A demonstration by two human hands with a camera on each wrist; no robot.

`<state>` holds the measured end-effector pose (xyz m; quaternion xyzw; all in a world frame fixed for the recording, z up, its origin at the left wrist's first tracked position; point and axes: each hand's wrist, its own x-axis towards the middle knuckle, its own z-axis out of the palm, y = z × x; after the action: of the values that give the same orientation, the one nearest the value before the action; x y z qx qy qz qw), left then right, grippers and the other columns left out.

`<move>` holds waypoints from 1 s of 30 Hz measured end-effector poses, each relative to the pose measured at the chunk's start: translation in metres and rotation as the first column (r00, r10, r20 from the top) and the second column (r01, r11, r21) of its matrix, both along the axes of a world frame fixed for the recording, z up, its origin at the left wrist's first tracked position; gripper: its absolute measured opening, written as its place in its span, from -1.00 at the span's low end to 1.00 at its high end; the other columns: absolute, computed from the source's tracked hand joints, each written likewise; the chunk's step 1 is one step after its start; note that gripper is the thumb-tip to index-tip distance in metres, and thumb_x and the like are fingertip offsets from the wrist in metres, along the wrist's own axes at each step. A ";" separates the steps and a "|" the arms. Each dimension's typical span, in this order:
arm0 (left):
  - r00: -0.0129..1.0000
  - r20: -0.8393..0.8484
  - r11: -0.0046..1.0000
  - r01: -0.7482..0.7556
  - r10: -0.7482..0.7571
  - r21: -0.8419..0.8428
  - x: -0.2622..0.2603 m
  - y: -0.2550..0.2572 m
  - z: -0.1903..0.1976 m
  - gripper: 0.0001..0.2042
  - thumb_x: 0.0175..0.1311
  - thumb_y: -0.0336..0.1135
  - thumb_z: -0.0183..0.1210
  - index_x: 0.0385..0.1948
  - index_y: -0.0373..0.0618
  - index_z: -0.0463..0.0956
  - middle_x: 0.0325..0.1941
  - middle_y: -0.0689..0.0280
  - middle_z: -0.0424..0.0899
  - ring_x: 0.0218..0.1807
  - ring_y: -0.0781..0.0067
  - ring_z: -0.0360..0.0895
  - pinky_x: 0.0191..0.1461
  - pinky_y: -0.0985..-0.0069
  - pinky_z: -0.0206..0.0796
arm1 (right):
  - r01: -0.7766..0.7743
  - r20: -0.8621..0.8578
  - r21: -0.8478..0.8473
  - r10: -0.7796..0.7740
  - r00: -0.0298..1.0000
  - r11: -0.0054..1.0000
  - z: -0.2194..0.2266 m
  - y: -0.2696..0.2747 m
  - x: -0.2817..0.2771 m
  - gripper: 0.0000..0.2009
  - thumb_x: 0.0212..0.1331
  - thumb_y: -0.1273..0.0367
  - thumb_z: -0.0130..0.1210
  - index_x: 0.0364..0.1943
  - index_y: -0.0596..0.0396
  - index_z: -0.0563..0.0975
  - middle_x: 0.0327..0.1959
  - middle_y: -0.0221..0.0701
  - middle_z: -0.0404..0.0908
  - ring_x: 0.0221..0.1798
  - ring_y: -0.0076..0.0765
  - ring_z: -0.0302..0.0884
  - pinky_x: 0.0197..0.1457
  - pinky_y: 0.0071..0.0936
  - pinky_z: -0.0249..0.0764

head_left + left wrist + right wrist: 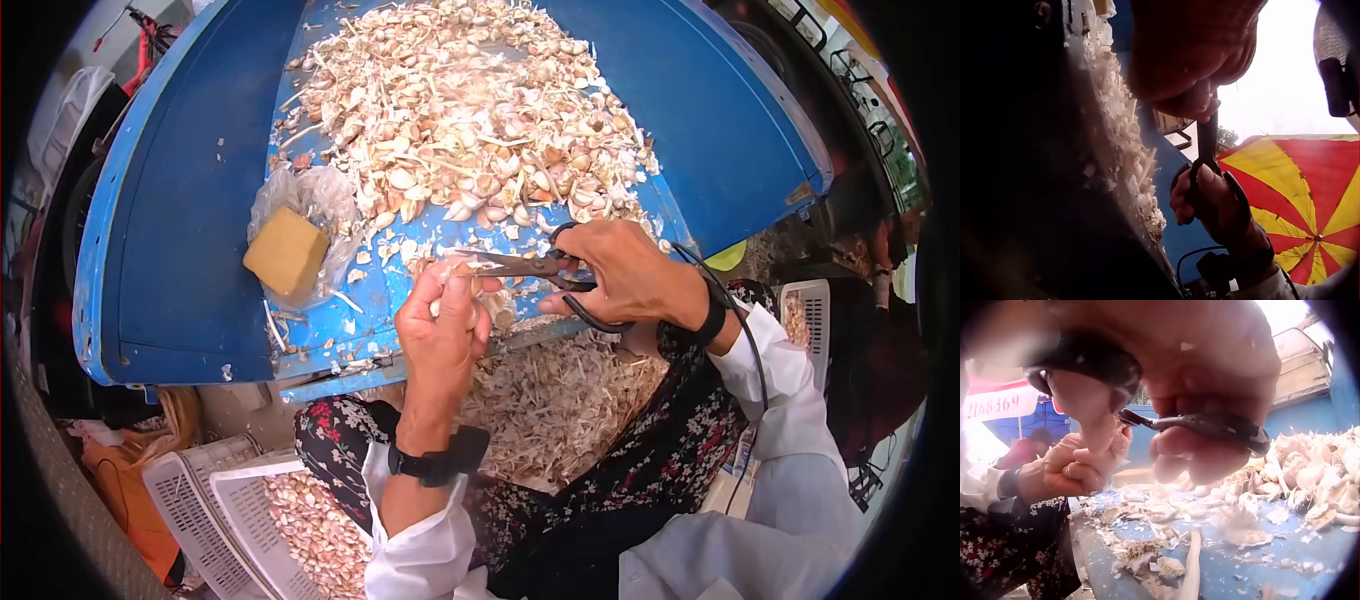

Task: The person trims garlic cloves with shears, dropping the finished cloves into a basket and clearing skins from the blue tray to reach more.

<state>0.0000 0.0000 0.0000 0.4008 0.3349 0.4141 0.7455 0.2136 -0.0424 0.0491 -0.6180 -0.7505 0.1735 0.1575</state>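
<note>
My right hand (635, 270) grips the black handles of a pair of scissors (515, 266), with its fingers through the loops. The blades point left and reach the fingertips of my left hand (437, 335). That hand pinches a pale piece of garlic (436, 307) between thumb and fingers, much of it hidden by them. In the right wrist view, the scissors' tips meet the left fingertips. Just beyond both hands, a large heap of garlic (470, 110) with loose cloves, stalks and skins covers the middle of the blue work surface (190, 200).
On the left, a yellowish block (286, 252) sits on a crumpled plastic bag (335, 195). Trimmings and skins (560, 400) are piled below the surface's near edge. A white crate (235, 490) of cloves stands low on the left, another crate (818, 320) on the right.
</note>
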 end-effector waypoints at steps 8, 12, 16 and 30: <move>1.000 0.011 0.998 0.014 -0.015 0.057 0.006 -0.005 -0.007 -0.73 0.36 -0.17 0.03 -0.16 -0.23 0.45 -0.36 0.27 0.59 -0.66 0.74 0.30 -0.70 0.76 0.03 | -0.033 0.015 -0.041 0.034 0.999 0.999 0.000 -0.009 0.003 -0.49 -0.12 -0.04 0.29 -0.70 0.12 0.41 -0.77 -0.28 0.39 -0.66 -0.09 0.42 -0.56 -0.29 0.31; 0.991 0.130 0.999 0.017 -0.021 0.032 0.005 -0.007 -0.008 -0.75 0.36 -0.18 0.04 -0.18 -0.20 0.44 -0.36 0.25 0.57 -0.67 0.72 0.30 -0.74 0.77 0.00 | -0.097 -0.187 -0.081 0.080 0.979 0.992 -0.010 -0.008 -0.001 -0.51 -0.03 0.04 0.29 -0.70 0.20 0.41 -0.77 -0.27 0.37 -0.72 -0.23 0.34 -0.60 -0.37 0.23; 0.923 0.384 0.997 0.038 -0.008 -0.072 0.007 -0.008 -0.008 -0.76 0.41 -0.23 -0.05 -0.01 -0.11 0.33 -0.29 0.25 0.48 -0.71 0.71 0.22 -0.80 0.82 -0.07 | -0.005 -0.372 -0.059 -0.017 0.928 0.998 -0.011 -0.007 -0.005 -0.58 0.01 0.15 0.31 -0.66 0.21 0.43 -0.80 -0.39 0.26 -0.66 -0.60 0.13 -0.61 -0.47 0.11; 0.845 0.521 0.900 0.129 0.119 -0.416 0.024 -0.007 -0.007 -0.90 0.38 -0.29 -0.01 -0.26 -0.08 0.38 -0.33 0.32 0.41 -0.57 0.67 0.32 -0.81 0.84 -0.07 | 0.270 0.058 0.165 -0.283 0.957 0.949 -0.043 0.054 0.065 -0.83 -0.05 0.37 0.11 -0.53 0.24 0.46 -0.59 -0.02 0.49 -0.46 0.16 0.46 -0.40 -0.11 0.33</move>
<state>0.0237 -0.0073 -0.0070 0.0939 0.1970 0.4217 0.8801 0.2788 0.0119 0.0064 -0.7095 -0.6733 0.0656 0.1973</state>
